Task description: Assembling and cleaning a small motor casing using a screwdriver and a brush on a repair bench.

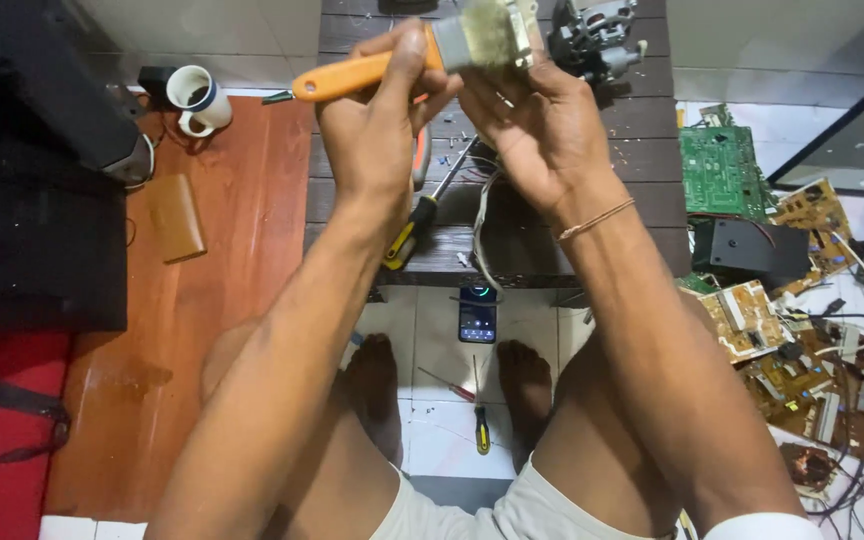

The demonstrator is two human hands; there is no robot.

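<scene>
At top centre of the frame, the left hand (382, 110) grips an orange-handled paintbrush (422, 55), its bristles against a small part that the right hand (537, 120) clutches. Dusting seems underway; next, turning the part would expose unbrushed faces. A screwdriver (427, 210) lies just below.

The left hand (382, 110) is gripping an orange-handled paintbrush (422, 55) while the right hand (537, 120) is cupping its bristles, near the far edge of the dark slatted counter (642, 190), beside a motor (592, 40).
</scene>
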